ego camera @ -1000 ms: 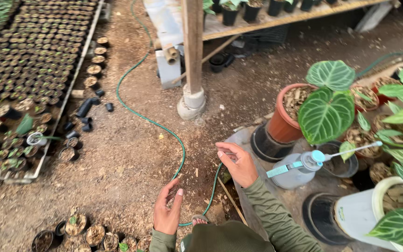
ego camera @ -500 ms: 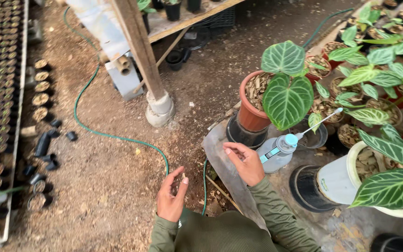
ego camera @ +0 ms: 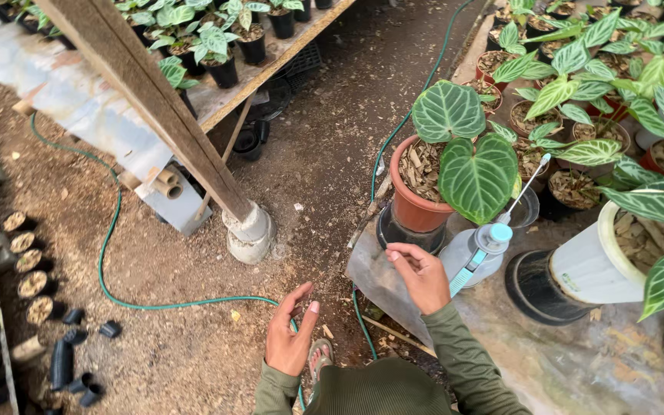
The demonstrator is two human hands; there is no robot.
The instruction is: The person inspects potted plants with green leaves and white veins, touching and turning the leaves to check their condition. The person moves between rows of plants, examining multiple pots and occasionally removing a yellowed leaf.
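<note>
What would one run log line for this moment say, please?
left hand: empty, open, over soil floor | right hand: empty, fingers loosely curled, beside spray bottle, not touching | terracotta pot: upright behind bottle | green hose: on ground

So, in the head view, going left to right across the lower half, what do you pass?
Small black pots → green hose → concrete post base → left hand → right hand → spray bottle → white pot.
</note>
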